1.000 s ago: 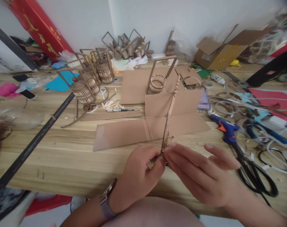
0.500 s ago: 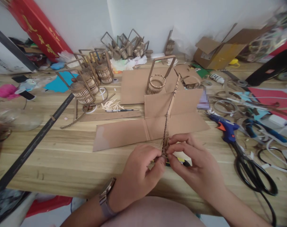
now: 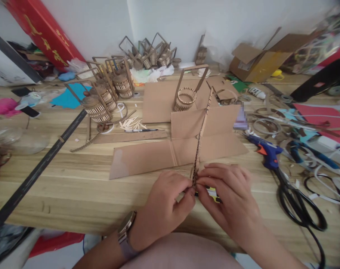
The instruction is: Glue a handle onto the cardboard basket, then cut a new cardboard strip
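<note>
A narrow strip of corrugated cardboard [image 3: 198, 151] stands on edge, running away from me, its near end between my fingertips. My left hand [image 3: 170, 198] pinches that end from the left; a watch [image 3: 127, 221] is on this wrist. On the other side, the closed thumb and fingers of my right hand [image 3: 228, 198] press the same end. A yellow and black tool [image 3: 212, 193] lies partly hidden beneath the right fingers. Beyond my hands lie flat cardboard pieces [image 3: 143, 158], and a small basket with a tall handle [image 3: 187, 99] stands on cardboard.
On the right lie a blue glue gun [image 3: 266, 149], black scissors [image 3: 301, 203] and tangled strips. Several small lidded baskets [image 3: 95, 108] stand at left, near short sticks [image 3: 132, 122] and a pen [image 3: 142, 130]. A long black bar [image 3: 41, 166] crosses the left side. An open carton [image 3: 254, 71] sits behind.
My right hand's fingers have drawn closer together around the strip's near end, uncovering more of the yellow tool. The left hand keeps its pinch almost unmoved.
</note>
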A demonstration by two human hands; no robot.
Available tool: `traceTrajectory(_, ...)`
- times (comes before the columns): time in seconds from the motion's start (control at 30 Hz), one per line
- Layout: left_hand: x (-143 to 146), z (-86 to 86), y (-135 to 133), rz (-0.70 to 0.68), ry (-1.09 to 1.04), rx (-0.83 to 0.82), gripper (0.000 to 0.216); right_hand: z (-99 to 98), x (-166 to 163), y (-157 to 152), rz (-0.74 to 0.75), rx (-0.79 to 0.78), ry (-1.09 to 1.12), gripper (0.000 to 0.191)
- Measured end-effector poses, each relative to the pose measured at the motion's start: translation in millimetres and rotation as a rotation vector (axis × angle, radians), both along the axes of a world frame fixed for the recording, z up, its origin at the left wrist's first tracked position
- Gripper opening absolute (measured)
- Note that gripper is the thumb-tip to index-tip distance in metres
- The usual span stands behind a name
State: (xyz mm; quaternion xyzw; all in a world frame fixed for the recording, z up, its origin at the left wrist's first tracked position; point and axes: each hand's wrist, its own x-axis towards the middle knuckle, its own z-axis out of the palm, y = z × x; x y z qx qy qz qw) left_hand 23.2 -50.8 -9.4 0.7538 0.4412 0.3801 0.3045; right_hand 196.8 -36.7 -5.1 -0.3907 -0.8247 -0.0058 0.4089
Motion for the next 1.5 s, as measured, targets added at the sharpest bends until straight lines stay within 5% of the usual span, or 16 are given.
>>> traceTrajectory(0.2, -2.5, -2.4, 1.2, -0.022, -0.005, 0.008, 0.019, -11.5, -4.9, -2.0, -0.069, -0.203, 0.164, 0.014)
traceTrajectory(0.53, -2.3, -7.7, 0.2, 0.034, 0.015, 0.015, 0.014, -13.8, -1.7, -2.7, -0.017, 0.051, -0.017, 0.014)
traceTrajectory(0.83, -2.6, -4.7, -0.2, 0.024, 0.047, 0.065, 0.015, 7.9, 7.9, 8.9, 0.043, -0.013, -0.115, 0.017)
traceTrajectory(1.2, 2.3, -0.3, 6.0, 0.061, 0.065, 0.126, 0.02, 6.9, 13.3, 4.1, 0.07, 0.161, -0.395, 0.025)
traceTrajectory(1.5, 2.0, -2.0, 9.6, 0.002, 0.135, 0.191, 0.018, 6.6, 1.1, 7.4, -0.012, 0.125, -0.245, 0.011)
